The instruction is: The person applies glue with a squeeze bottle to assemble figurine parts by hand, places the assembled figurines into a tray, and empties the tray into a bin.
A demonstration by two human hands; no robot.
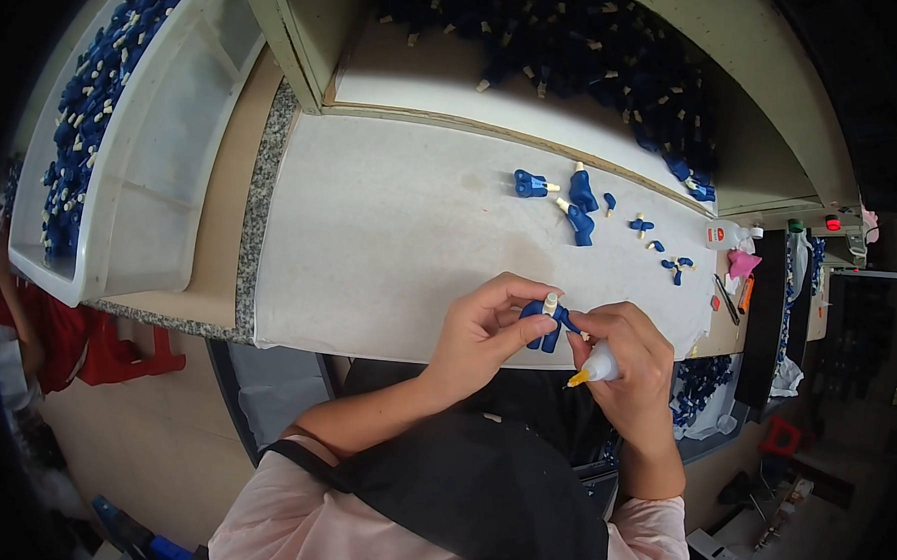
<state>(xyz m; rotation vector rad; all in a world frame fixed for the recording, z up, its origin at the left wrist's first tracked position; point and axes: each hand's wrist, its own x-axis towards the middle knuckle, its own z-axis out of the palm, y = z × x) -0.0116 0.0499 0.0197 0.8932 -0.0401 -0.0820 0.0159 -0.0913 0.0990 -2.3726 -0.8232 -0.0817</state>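
Over the near edge of the white-covered bench, my left hand (486,327) pinches a small blue plastic figure (537,328) with a cream peg on top. My right hand (633,353) has thumb and forefinger at the right side of that figure, on a small blue piece with a cream end. Tucked in the same hand is a small white squeeze bottle (603,362), its yellow nozzle tilted down to the left. Farther back lie several larger blue parts (580,191) with cream pegs and several small blue limb pieces (642,226).
A white bin (137,196) heaped with blue parts stands at the left. Behind the sheet, a shelf (376,95) holds a dark pile of blue parts (578,60). To the right are a clear bottle (726,235), a pink object (743,263), an orange cutter (745,295) and a dark pen-like tool (726,300).
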